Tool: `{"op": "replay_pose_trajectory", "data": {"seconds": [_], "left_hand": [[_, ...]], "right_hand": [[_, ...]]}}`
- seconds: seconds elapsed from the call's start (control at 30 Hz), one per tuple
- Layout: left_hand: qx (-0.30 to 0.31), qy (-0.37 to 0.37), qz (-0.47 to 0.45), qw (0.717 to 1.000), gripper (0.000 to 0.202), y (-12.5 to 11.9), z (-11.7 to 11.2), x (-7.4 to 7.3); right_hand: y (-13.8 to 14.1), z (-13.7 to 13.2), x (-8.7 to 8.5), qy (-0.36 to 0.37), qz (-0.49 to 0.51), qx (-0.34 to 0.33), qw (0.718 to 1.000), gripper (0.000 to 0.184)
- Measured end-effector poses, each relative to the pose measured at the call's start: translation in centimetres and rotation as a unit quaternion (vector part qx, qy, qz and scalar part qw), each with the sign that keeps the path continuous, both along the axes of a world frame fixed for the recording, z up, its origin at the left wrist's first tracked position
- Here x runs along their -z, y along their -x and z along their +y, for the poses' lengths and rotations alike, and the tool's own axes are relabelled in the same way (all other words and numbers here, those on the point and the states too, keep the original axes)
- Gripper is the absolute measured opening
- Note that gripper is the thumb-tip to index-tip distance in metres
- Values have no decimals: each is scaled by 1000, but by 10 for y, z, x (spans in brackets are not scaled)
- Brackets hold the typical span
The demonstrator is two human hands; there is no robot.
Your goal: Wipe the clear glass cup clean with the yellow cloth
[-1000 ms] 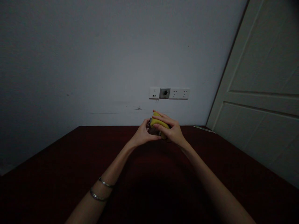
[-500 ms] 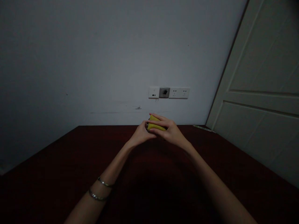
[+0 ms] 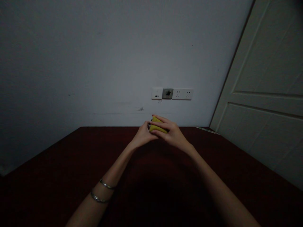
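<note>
Above the far part of the dark red table (image 3: 71, 154), both hands meet at one spot. My right hand (image 3: 174, 131) is closed around a yellow cloth-like piece (image 3: 156, 128), its fingers across the top and its thumb underneath. From the left, my left hand (image 3: 143, 135) curls round a small dark, shiny object (image 3: 149, 126). Only a sliver of that object shows beside the yellow piece, so its kind cannot be made out. The yellow piece presses against it or lies right beside it. Two silvery bracelets (image 3: 100, 198) circle my left forearm.
Behind the table rises a pale wall (image 3: 118, 63) with a row of sockets and switches (image 3: 181, 94). At the right stands a panelled door (image 3: 265, 132). A thin, light strip (image 3: 208, 130) lies at the table's far right edge.
The view has shifted very slightly, so the wall sockets and door sit a touch further right. Both hands keep nearly the same hold on the yellow piece and the dark object.
</note>
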State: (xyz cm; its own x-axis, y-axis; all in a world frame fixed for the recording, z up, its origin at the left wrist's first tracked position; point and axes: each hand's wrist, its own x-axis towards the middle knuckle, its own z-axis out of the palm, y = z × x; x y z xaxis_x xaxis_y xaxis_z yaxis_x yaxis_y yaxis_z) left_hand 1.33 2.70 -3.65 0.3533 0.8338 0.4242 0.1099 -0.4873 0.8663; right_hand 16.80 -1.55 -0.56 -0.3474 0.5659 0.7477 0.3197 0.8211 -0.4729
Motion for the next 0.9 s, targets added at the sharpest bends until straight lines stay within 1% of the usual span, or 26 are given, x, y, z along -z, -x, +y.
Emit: {"op": "replay_pose_trajectory", "data": {"seconds": [0.1, 0.17, 0.23, 0.3, 0.37, 0.43, 0.5, 0.57, 0.73, 0.8, 0.9], "left_hand": [[-5, 14, -3, 1000, 64, -1, -6, -5], [11, 33, -13, 999, 63, -2, -11, -8], [33, 61, -26, 997, 64, -3, -14, -9], [54, 89, -37, 994, 65, -4, -15, -8], [67, 109, -47, 991, 63, -4, -15, -7], [77, 120, -60, 988, 60, -3, -15, -8], [85, 118, -72, 987, 58, -2, -16, -9], [90, 112, -72, 987, 58, -1, -17, -10], [92, 108, -65, 988, 62, -2, -17, -9], [89, 109, -64, 988, 61, -3, -16, -9], [78, 110, -70, 988, 61, -3, -16, -9]], "right_hand": [[-2, 5, 2, 29, 68, 14, 997, 35], [-6, 11, 4, 68, 123, 21, 990, 35], [-9, 16, 5, 95, 157, 17, 983, 35], [-12, 17, 5, 92, 158, -5, 983, 35], [-12, 14, 5, 68, 131, -36, 988, 34], [-11, 10, 3, 49, 98, -63, 992, 34], [-10, 7, 2, 43, 81, -74, 993, 35], [-9, 7, 1, 50, 92, -65, 992, 35], [-9, 14, 2, 103, 169, 7, 980, 38], [-10, 15, 3, 100, 172, 5, 980, 39], [-11, 13, 3, 76, 139, -34, 987, 35]]}}
